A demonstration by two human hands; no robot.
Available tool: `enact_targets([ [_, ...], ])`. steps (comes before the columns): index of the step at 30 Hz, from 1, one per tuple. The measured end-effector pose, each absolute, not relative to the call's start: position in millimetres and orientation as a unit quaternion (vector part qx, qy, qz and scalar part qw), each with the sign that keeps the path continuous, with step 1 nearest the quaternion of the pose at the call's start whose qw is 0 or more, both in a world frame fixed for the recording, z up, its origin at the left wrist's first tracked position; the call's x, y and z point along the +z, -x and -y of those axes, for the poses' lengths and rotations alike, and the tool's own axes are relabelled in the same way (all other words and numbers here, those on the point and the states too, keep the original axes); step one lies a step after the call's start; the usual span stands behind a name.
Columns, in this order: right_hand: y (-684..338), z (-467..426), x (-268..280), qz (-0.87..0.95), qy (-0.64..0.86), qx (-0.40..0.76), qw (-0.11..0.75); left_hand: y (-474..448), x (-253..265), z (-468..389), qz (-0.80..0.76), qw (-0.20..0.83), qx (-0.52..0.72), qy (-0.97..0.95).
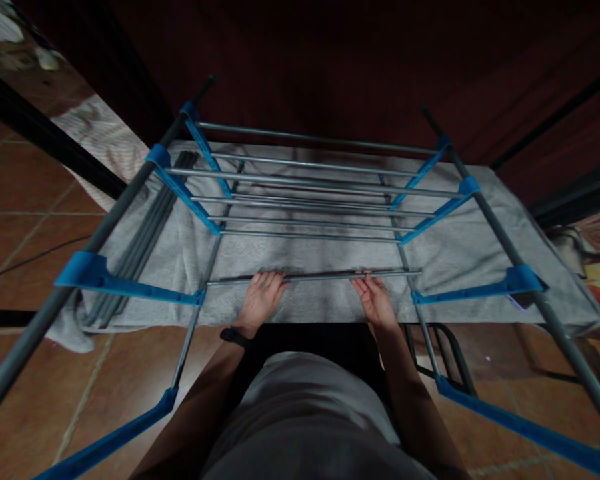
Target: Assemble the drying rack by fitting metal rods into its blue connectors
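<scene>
A thin grey metal tube (320,276) lies crosswise in front of me, low between the two sides of a rack frame. My left hand (264,297) is closed over its left part, knuckles up, with a dark band on the wrist. Toward the tube's other end, my right hand (375,297) pinches it between thumb and fingers, palm partly turned up. The tube's right end reaches just past a thin upright (403,257). Blue plastic brackets (145,287) join the thin uprights to thicker grey side poles (130,193) on both sides.
Several grey crossbars (320,183) span the frame's far part. Loose grey tubes (147,240) lie in a bundle at the left on the grey cloth (290,250) covering the surface. More blue brackets (520,423) jut out toward me. A dark red cloth (330,67) hangs behind.
</scene>
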State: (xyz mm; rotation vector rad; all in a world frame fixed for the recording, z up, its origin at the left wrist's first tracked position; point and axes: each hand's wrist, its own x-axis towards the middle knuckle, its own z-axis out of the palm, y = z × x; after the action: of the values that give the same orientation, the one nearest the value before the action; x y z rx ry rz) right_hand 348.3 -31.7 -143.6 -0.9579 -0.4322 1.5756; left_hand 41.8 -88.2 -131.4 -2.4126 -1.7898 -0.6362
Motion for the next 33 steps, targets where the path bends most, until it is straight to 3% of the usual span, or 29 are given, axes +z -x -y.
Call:
enact_targets([
  [33, -351.5, 29.9, -142.5, 0.193, 0.392, 0.692, 0.575, -39.2, -133.7, 87.8, 0.594, 0.037, -0.207, 0.777],
])
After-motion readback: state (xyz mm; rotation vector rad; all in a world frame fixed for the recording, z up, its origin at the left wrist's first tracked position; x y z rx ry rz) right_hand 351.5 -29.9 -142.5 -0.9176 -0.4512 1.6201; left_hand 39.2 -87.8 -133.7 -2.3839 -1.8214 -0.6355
